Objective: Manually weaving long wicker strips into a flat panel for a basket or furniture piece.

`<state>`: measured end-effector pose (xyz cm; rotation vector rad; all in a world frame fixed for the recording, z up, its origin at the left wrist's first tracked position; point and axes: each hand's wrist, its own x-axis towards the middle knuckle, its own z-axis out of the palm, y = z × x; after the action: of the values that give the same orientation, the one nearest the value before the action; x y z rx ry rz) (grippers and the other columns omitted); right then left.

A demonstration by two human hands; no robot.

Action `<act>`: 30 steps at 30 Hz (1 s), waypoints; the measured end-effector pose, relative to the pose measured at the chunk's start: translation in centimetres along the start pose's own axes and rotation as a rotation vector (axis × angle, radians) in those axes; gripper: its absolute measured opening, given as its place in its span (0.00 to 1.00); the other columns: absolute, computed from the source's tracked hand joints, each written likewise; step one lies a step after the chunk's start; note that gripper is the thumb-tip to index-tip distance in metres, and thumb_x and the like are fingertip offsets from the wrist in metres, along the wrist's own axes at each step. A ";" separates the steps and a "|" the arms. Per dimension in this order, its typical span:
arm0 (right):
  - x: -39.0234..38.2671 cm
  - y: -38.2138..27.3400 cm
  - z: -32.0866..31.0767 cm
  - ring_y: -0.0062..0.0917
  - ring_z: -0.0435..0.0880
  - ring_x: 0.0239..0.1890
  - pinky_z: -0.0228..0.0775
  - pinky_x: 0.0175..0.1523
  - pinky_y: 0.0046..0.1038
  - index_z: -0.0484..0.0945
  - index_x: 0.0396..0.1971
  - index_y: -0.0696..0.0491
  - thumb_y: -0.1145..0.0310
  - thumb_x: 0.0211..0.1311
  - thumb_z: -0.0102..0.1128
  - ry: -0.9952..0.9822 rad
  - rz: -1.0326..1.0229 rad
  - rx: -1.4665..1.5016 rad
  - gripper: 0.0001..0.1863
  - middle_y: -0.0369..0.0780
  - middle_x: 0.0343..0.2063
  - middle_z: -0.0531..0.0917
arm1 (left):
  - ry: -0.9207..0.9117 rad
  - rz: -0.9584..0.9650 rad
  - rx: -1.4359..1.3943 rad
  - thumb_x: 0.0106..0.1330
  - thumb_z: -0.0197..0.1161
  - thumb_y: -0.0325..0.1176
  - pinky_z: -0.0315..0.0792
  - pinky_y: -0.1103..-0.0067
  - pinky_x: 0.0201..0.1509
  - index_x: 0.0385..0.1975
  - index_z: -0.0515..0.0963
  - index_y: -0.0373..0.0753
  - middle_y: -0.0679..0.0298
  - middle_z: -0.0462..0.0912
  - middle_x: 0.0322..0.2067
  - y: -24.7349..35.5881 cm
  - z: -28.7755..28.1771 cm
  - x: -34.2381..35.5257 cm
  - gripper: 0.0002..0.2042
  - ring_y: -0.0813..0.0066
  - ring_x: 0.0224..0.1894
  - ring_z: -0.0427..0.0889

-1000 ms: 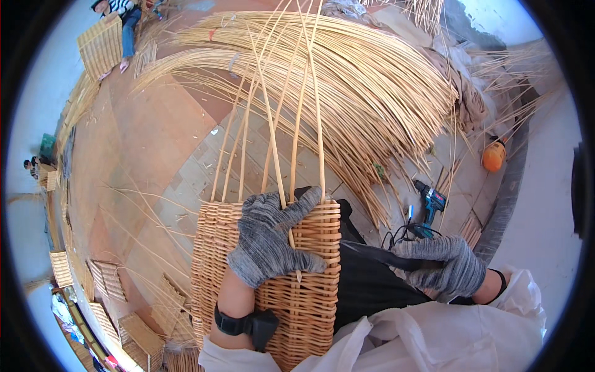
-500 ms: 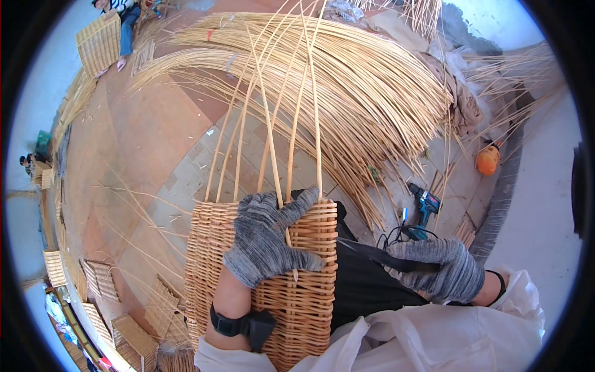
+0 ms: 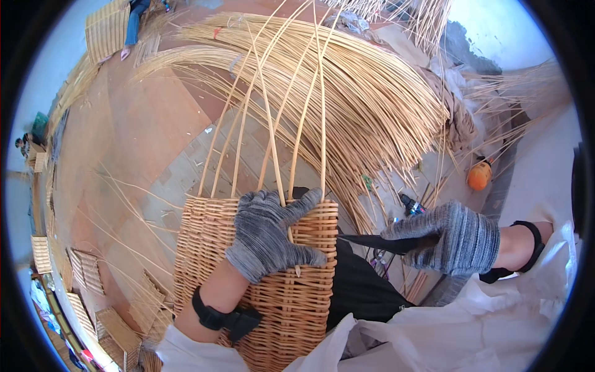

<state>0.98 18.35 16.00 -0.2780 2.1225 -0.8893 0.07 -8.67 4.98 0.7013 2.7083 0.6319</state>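
A half-woven wicker basket (image 3: 211,260) lies across my lap, with several long cane stakes (image 3: 266,118) rising from its upper edge. My left hand (image 3: 269,235), in a grey knit glove, presses flat on the woven wall near that edge, fingers spread around the stakes. My right hand (image 3: 452,239), gloved the same way, grips a dark pointed blade tool (image 3: 372,242). The tool's tip points at the basket's right side, just touching it.
A big heap of loose cane rods (image 3: 372,99) fans across the floor ahead. An orange round object (image 3: 479,175) and a blue power tool (image 3: 412,206) lie to the right. Finished woven panels (image 3: 93,285) are stacked at lower left. A person's legs (image 3: 133,25) show at top left.
My right hand with the blade tool has slid slightly left, toward the basket's side. My left hand stays pressed on the weave. The view has tilted a little.
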 end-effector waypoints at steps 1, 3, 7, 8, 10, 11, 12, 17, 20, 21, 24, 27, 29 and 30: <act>0.7 1.0 0.0 0.25 0.80 0.38 0.72 0.45 0.25 0.75 0.45 0.55 0.72 0.44 0.66 0.012 -0.117 0.017 0.23 0.44 0.37 0.81 | -0.004 0.011 -0.005 0.31 0.61 0.71 0.52 0.63 0.57 0.57 0.64 0.58 0.54 0.72 0.38 -0.5 0.1 0.2 0.47 0.56 0.46 0.68; 1.3 2.2 -0.2 0.25 0.81 0.37 0.72 0.44 0.25 0.75 0.46 0.55 0.71 0.44 0.66 0.020 -0.232 0.027 0.23 0.44 0.36 0.81 | -0.003 0.020 -0.016 0.31 0.61 0.71 0.52 0.63 0.56 0.57 0.64 0.57 0.54 0.72 0.37 -0.8 0.2 0.6 0.47 0.56 0.46 0.68; 2.3 2.6 -0.2 0.24 0.81 0.34 0.72 0.42 0.23 0.75 0.45 0.54 0.69 0.44 0.67 -0.017 -0.173 0.070 0.24 0.43 0.36 0.82 | -0.010 0.013 0.007 0.33 0.60 0.71 0.55 0.65 0.54 0.58 0.63 0.56 0.53 0.72 0.36 -1.7 0.4 0.2 0.47 0.57 0.44 0.69; 2.2 2.4 -0.2 0.24 0.81 0.34 0.72 0.42 0.23 0.75 0.45 0.55 0.69 0.45 0.67 -0.003 -0.158 0.072 0.24 0.43 0.35 0.82 | 0.051 0.060 -0.004 0.33 0.59 0.72 0.55 0.66 0.53 0.58 0.63 0.55 0.53 0.72 0.35 -1.8 0.6 0.3 0.47 0.58 0.42 0.69; 2.3 1.9 -0.4 0.23 0.81 0.34 0.72 0.42 0.23 0.75 0.45 0.55 0.68 0.45 0.67 -0.024 -0.103 0.105 0.23 0.42 0.35 0.82 | 0.008 0.045 0.000 0.34 0.58 0.73 0.56 0.67 0.52 0.58 0.63 0.55 0.52 0.71 0.34 -1.7 0.2 0.5 0.47 0.58 0.41 0.70; 2.6 1.9 -0.5 0.23 0.81 0.34 0.72 0.42 0.23 0.76 0.45 0.55 0.67 0.45 0.67 -0.044 -0.056 0.145 0.23 0.42 0.35 0.82 | -0.040 0.028 0.014 0.35 0.56 0.73 0.57 0.67 0.51 0.59 0.62 0.54 0.52 0.71 0.33 -1.6 0.0 0.7 0.47 0.58 0.40 0.70; 2.9 2.1 -0.7 0.23 0.81 0.34 0.72 0.42 0.23 0.76 0.45 0.55 0.67 0.45 0.67 -0.051 -0.054 0.143 0.23 0.42 0.35 0.82 | -0.041 0.021 0.009 0.35 0.56 0.73 0.57 0.67 0.51 0.59 0.62 0.54 0.52 0.71 0.33 -1.6 0.1 0.8 0.47 0.58 0.40 0.70; 4.5 2.5 -1.3 0.23 0.81 0.34 0.73 0.41 0.22 0.77 0.44 0.54 0.67 0.45 0.67 -0.097 -0.135 0.074 0.22 0.42 0.35 0.82 | -0.047 0.038 0.040 0.35 0.56 0.74 0.58 0.68 0.49 0.59 0.61 0.53 0.51 0.71 0.31 -2.4 0.5 0.7 0.48 0.59 0.38 0.71; 5.1 1.9 -0.5 0.22 0.81 0.34 0.73 0.40 0.22 0.77 0.44 0.53 0.69 0.45 0.66 -0.174 0.291 0.330 0.22 0.41 0.33 0.83 | -0.013 0.035 0.002 0.35 0.56 0.74 0.57 0.69 0.49 0.60 0.61 0.53 0.51 0.71 0.31 -3.0 0.8 0.4 0.48 0.59 0.38 0.71; 5.1 2.2 -0.2 0.22 0.81 0.34 0.73 0.40 0.22 0.77 0.44 0.53 0.69 0.45 0.66 -0.179 0.287 0.315 0.22 0.41 0.33 0.83 | -0.001 0.025 -0.002 0.35 0.56 0.74 0.57 0.69 0.49 0.60 0.61 0.53 0.51 0.71 0.31 -3.0 0.8 0.3 0.48 0.59 0.38 0.71; 4.8 3.1 0.1 0.16 0.80 0.32 0.73 0.39 0.21 0.77 0.44 0.51 0.74 0.45 0.64 0.007 -0.382 -0.269 0.21 0.38 0.30 0.83 | -0.105 -0.019 -0.034 0.35 0.56 0.73 0.57 0.69 0.49 0.60 0.61 0.53 0.52 0.71 0.32 -2.5 0.3 0.0 0.48 0.59 0.39 0.71; 5.1 1.1 -0.1 0.18 0.81 0.31 0.73 0.40 0.20 0.78 0.43 0.51 0.74 0.45 0.64 -0.117 0.161 0.276 0.20 0.38 0.31 0.83 | -0.091 -0.027 0.003 0.36 0.56 0.73 0.57 0.69 0.49 0.60 0.61 0.53 0.53 0.71 0.32 -2.9 0.3 -0.1 0.48 0.60 0.39 0.71; 6.2 1.7 0.5 0.21 0.81 0.31 0.73 0.41 0.20 0.78 0.42 0.51 0.73 0.46 0.64 -0.207 0.254 0.461 0.18 0.39 0.32 0.83 | -0.111 -0.050 -0.026 0.36 0.56 0.72 0.57 0.69 0.48 0.60 0.61 0.54 0.54 0.71 0.31 -3.4 0.5 -0.5 0.47 0.61 0.39 0.71; 5.7 1.5 1.2 0.20 0.81 0.31 0.73 0.40 0.19 0.79 0.41 0.52 0.73 0.46 0.64 -0.147 0.197 0.439 0.18 0.38 0.31 0.83 | -0.103 -0.048 -0.031 0.36 0.56 0.72 0.57 0.69 0.48 0.60 0.61 0.54 0.54 0.71 0.31 -3.4 0.5 -0.4 0.47 0.61 0.39 0.71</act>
<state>-1.74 16.19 11.12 0.0889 1.7316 -1.1469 -0.73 -11.35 2.98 0.6417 2.6074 0.6079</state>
